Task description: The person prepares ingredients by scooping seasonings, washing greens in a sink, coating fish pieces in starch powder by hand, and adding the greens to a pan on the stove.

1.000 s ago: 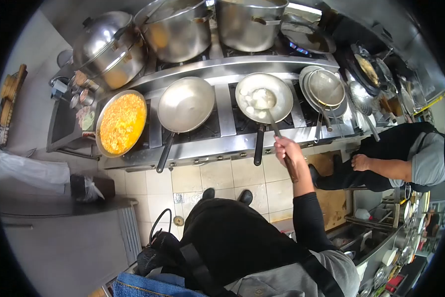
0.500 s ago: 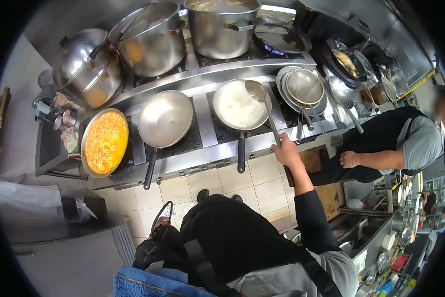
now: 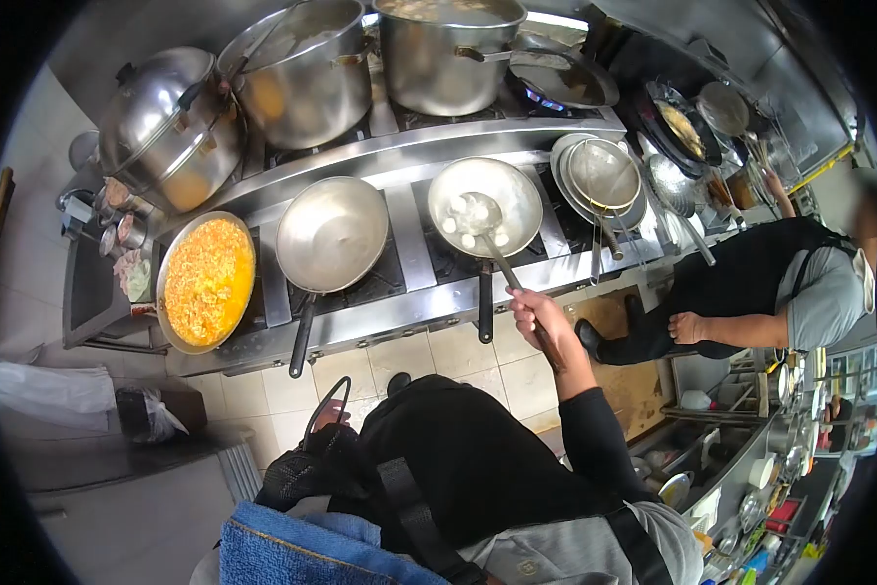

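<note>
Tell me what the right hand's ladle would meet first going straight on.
The ladle in the right hand would likely meet the far wall of the pan, perhaps after nudging white pieces; depth is unclear.

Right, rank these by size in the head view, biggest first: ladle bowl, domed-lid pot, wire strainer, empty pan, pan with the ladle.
1. Domed-lid pot
2. Empty pan and pan with the ladle: too alike to rank
3. Wire strainer
4. Ladle bowl
</note>
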`<state>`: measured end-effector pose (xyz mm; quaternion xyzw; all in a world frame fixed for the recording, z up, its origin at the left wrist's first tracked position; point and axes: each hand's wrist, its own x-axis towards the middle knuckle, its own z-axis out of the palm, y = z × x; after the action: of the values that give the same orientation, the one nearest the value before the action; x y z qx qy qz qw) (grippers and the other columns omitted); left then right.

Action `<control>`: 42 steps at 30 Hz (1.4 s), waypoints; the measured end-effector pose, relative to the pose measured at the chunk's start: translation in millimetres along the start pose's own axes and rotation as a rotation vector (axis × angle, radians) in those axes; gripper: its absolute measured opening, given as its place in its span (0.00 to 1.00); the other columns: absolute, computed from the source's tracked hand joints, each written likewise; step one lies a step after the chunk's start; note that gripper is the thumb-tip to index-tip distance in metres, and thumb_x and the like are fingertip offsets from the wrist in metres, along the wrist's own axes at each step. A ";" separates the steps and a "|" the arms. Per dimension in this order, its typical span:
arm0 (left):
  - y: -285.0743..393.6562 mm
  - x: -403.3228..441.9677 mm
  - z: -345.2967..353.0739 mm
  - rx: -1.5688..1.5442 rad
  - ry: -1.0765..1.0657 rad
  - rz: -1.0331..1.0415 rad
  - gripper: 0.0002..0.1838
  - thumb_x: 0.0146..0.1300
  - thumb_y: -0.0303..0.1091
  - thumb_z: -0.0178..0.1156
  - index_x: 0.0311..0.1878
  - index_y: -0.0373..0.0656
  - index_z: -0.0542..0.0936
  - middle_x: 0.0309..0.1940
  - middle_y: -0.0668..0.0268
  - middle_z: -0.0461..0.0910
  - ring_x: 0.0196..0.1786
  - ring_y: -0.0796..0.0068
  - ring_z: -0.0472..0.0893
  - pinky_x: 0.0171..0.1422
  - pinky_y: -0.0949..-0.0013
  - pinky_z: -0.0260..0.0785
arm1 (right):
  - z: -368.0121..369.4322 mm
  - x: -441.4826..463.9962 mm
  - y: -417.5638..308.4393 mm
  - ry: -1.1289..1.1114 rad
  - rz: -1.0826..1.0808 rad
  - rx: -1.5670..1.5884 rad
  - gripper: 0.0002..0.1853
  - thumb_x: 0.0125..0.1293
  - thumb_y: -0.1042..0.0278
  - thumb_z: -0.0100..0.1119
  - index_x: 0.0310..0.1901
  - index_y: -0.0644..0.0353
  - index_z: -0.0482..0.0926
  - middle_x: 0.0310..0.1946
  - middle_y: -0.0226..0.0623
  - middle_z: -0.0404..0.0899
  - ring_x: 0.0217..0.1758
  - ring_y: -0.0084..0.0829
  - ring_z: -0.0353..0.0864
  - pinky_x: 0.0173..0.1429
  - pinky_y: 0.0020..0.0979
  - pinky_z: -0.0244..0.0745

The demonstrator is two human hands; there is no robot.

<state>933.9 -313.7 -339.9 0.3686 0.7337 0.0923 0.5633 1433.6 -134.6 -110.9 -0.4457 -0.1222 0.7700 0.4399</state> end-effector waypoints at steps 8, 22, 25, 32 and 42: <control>-7.6 4.8 -5.0 0.044 -0.027 -0.017 0.08 0.66 0.34 0.56 0.40 0.39 0.76 0.27 0.63 0.78 0.28 0.71 0.78 0.34 0.63 0.73 | 0.1 -42.7 -10.5 0.185 -0.173 -0.482 0.09 0.68 0.69 0.59 0.42 0.63 0.71 0.21 0.26 0.68 0.16 0.18 0.67 0.19 0.24 0.63; -2.1 15.1 -19.8 0.090 -0.107 0.026 0.09 0.66 0.35 0.57 0.41 0.39 0.77 0.27 0.63 0.78 0.30 0.71 0.78 0.36 0.63 0.73 | -20.5 1.0 -0.8 0.451 -0.357 -1.134 0.30 0.64 0.66 0.63 0.65 0.70 0.68 0.42 0.52 0.83 0.37 0.40 0.83 0.41 0.36 0.78; -10.3 25.7 -24.7 0.174 -0.188 0.061 0.09 0.66 0.35 0.57 0.41 0.39 0.77 0.28 0.63 0.79 0.30 0.71 0.78 0.37 0.63 0.73 | -32.0 24.3 15.4 0.297 -0.262 -0.749 0.32 0.64 0.66 0.64 0.67 0.68 0.66 0.34 0.37 0.83 0.22 0.22 0.75 0.25 0.26 0.72; 110.6 131.7 -31.9 0.592 -0.463 0.131 0.09 0.66 0.35 0.57 0.41 0.39 0.77 0.28 0.63 0.79 0.31 0.71 0.79 0.37 0.64 0.73 | -24.9 7.9 15.2 0.371 -0.347 -0.731 0.32 0.67 0.44 0.59 0.63 0.64 0.73 0.50 0.41 0.81 0.47 0.34 0.83 0.53 0.39 0.79; 213.7 140.6 50.0 0.852 -0.581 0.296 0.09 0.66 0.35 0.58 0.42 0.38 0.78 0.28 0.63 0.79 0.32 0.72 0.79 0.39 0.64 0.73 | -13.6 -280.6 176.6 1.335 -0.933 -0.529 0.08 0.62 0.65 0.61 0.37 0.62 0.78 0.33 0.45 0.82 0.38 0.45 0.82 0.42 0.41 0.76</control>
<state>1058.8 -85.0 -346.3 0.6745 0.4603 -0.2410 0.5245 1404.5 -461.0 -58.9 -0.7978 -0.1840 0.0323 0.5732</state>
